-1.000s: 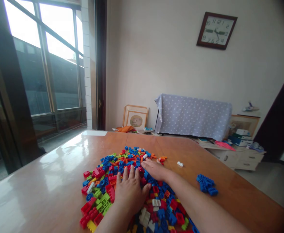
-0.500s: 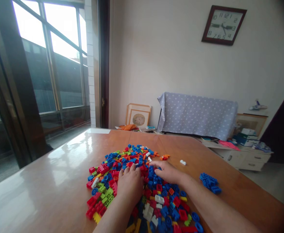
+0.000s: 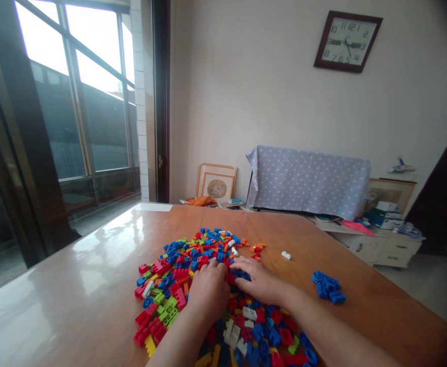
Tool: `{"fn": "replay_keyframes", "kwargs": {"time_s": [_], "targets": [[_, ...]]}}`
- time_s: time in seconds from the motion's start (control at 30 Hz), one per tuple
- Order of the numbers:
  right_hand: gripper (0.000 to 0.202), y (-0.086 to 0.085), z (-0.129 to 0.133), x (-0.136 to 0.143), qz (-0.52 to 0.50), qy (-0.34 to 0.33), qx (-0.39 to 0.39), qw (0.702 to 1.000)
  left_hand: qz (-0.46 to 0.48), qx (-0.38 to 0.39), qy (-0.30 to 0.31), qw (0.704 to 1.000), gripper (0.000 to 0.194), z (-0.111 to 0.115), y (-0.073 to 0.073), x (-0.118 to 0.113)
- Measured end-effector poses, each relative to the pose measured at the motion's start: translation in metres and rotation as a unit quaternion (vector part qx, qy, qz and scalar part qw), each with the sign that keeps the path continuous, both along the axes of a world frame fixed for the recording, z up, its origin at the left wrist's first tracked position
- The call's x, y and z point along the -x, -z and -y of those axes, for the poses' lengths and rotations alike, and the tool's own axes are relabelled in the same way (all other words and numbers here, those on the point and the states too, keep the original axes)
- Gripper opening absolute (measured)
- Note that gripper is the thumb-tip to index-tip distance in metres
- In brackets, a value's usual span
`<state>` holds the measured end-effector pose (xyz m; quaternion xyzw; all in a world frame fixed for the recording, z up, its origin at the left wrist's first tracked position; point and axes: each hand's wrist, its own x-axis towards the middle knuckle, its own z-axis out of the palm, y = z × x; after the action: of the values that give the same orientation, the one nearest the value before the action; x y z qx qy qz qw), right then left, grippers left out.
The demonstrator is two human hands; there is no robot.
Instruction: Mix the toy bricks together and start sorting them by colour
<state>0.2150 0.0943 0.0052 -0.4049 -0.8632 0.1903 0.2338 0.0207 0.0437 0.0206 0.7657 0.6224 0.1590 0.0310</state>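
A wide heap of plastic building bricks (image 3: 165,308) in red, blue, green, yellow, orange and white lies in front of me. My left hand (image 3: 211,288) rests in the middle of it, back up, with fingers curled down; its thumb and whatever it may hold are hidden. Close by on the right is my right hand (image 3: 257,278), its fingers stretched toward the left hand and its thumb apart, over blue and red bricks. Apart from the heap, a small cluster of blue bricks (image 3: 327,287) sits on the right, beyond my right forearm.
The heap spreads over a glossy brown wooden table (image 3: 104,306). A lone white brick (image 3: 286,255) and a few orange bricks (image 3: 258,247) lie behind my right hand. Past the table's far edge stand a cloth-covered object (image 3: 307,178) and a low white cabinet (image 3: 387,250).
My right hand has shifted slightly left and down, nearer to my left hand. The left hand has moved a little to the right. The camera view has shifted slightly.
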Motion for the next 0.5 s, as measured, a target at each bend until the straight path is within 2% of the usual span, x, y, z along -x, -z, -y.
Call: {"fn": "replay_keyframes", "kwargs": {"time_s": [0.2, 0.33, 0.5], "targets": [[0.041, 0.009, -0.036, -0.007, -0.082, 0.058, -0.023, 0.995, 0.019, 0.001, 0.031, 0.999, 0.015, 0.003, -0.002, -0.004], [0.036, 0.017, -0.071, -0.030, -0.166, 0.203, 0.011, 0.965, 0.013, 0.009, 0.029, 0.999, 0.014, 0.004, -0.004, -0.005], [0.033, 0.032, -0.099, -0.061, -0.160, 0.293, 0.009, 0.943, 0.013, 0.029, 0.045, 0.999, 0.021, 0.006, -0.006, -0.007]]}}
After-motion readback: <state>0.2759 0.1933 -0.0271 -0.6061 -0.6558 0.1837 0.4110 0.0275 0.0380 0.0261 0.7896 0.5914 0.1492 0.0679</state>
